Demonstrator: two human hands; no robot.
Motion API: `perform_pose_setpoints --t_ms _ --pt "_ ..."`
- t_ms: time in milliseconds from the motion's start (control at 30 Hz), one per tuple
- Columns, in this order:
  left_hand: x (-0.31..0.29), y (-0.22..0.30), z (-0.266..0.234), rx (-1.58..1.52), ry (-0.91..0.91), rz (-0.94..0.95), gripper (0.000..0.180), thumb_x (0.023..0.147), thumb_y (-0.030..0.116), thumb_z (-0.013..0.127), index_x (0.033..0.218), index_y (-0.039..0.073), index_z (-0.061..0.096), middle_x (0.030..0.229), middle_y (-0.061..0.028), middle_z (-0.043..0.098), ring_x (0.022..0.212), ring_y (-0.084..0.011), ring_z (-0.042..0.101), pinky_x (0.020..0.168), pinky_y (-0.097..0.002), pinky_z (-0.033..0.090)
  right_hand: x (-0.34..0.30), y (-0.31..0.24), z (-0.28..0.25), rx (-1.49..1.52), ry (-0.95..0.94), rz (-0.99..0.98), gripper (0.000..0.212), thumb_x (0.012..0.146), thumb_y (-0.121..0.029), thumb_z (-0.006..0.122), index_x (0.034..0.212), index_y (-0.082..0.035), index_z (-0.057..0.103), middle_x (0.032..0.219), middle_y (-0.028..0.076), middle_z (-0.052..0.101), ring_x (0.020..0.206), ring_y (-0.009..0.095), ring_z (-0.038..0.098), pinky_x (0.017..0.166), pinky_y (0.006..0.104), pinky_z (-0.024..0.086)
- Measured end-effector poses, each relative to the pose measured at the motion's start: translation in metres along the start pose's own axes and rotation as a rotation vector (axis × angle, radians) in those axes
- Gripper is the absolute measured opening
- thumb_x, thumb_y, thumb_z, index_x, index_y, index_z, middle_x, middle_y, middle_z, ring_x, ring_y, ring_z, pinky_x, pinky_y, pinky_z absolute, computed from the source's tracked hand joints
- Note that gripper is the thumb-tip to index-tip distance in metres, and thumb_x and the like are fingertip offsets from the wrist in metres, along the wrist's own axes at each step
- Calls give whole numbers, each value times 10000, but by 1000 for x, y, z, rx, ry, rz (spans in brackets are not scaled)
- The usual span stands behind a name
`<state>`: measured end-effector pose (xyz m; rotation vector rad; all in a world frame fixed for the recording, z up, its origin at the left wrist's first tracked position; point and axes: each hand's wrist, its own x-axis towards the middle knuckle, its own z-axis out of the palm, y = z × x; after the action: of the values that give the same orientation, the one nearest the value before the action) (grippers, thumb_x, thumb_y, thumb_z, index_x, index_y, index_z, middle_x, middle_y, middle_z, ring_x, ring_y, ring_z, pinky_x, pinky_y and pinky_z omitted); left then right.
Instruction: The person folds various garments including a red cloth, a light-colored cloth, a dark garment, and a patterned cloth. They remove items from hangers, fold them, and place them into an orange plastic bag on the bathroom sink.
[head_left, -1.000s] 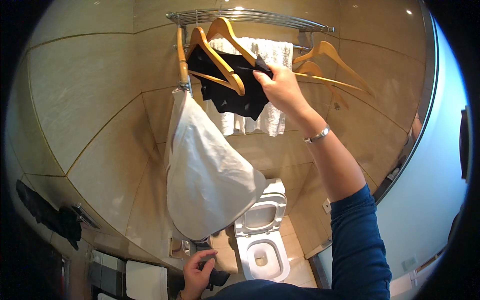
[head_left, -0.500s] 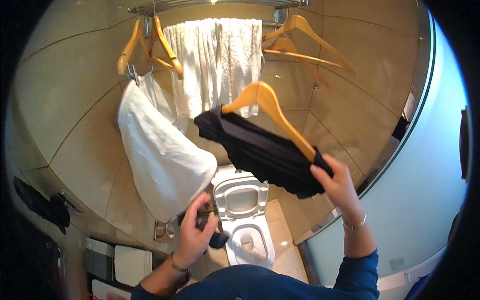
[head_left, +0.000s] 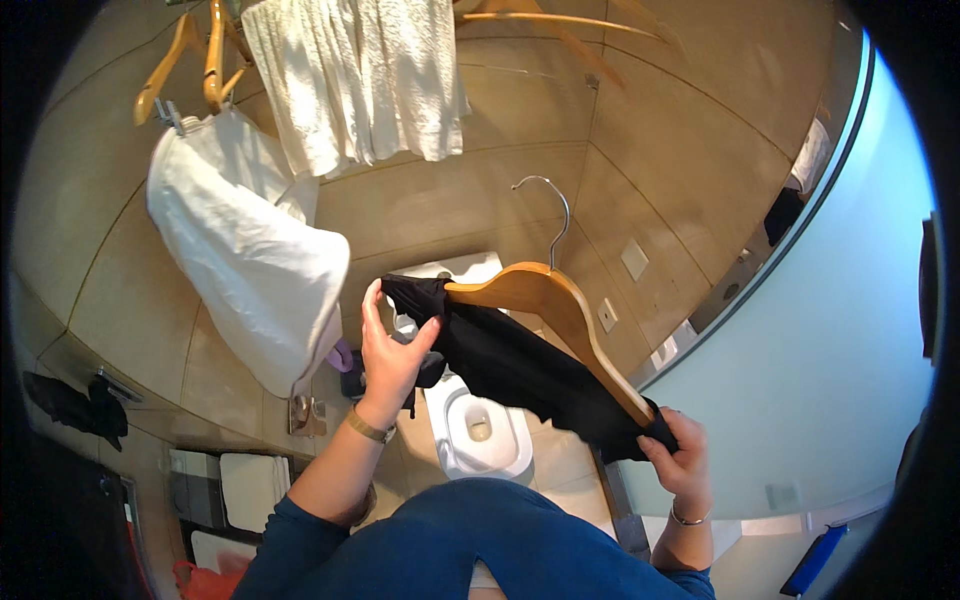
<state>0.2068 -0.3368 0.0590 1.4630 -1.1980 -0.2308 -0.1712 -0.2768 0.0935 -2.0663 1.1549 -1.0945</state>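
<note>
In front of me a wooden hanger (head_left: 585, 325) with a metal hook carries a black garment (head_left: 520, 370), perhaps a top, stretched along its bar. The hook points up, free of any rail. My right hand (head_left: 682, 455) is closed on the hanger's lower right end, with the cloth pinched under its thumb. At the other end my left hand (head_left: 392, 355) cups the garment's bunched left edge, fingers behind and thumb in front. Below the garment stands a white toilet (head_left: 483, 432) with its bowl showing.
On the left a white cloth (head_left: 250, 245) hangs by clips from a wooden hanger (head_left: 172, 68). A white towel (head_left: 355, 90) hangs at the back. Frosted glass (head_left: 790, 370) runs along the right. Dark cloth (head_left: 75, 402) hangs at the far left, above folded white items (head_left: 253, 490).
The hanger with the black garment has come lower and nearer. My left hand has risen from below to the garment's left end. My view has tilted down and shifted right.
</note>
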Motion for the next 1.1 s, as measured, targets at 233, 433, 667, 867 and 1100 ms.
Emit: perform_pose_setpoints --t_ms 233,433,667,867,1100 --pt "-6 -3 22 -295 -180 -112 1097 686 336 843 1474 -28 172 1426 -208 359 1322 -255 355 1107 -358 270 9 11 7 -54 -43 -95 278 717 -24 727 970 6 616 797 163 627 662 317 617 580 334 464" --pt "-11 0 30 -261 -95 -341 894 703 245 827 1392 -58 345 1299 -159 503 1211 -211 464 1034 -317 364 16 18 18 -51 -111 -169 263 756 -30 722 992 -14 606 809 139 634 685 305 635 597 354 495" --pt "-17 -67 16 -375 47 -307 254 781 -61 550 1006 -5 653 949 -72 651 877 -128 600 799 -252 491 17 31 20 7 -211 -169 250 760 -34 717 986 -11 613 844 144 640 713 305 631 625 349 494" --pt "-27 -64 6 -925 -27 -731 182 776 -37 445 848 -28 611 836 -88 629 759 -177 600 745 -287 515 11 108 30 52 -299 -72 323 728 -12 699 1040 0 618 929 152 646 829 331 624 731 355 493" --pt "-51 -12 22 -901 -279 -674 172 776 -29 452 832 -26 615 790 -56 633 718 -126 588 711 -230 486 4 105 81 85 -317 185 346 710 14 687 1047 -27 619 938 126 659 869 236 652 750 301 508"
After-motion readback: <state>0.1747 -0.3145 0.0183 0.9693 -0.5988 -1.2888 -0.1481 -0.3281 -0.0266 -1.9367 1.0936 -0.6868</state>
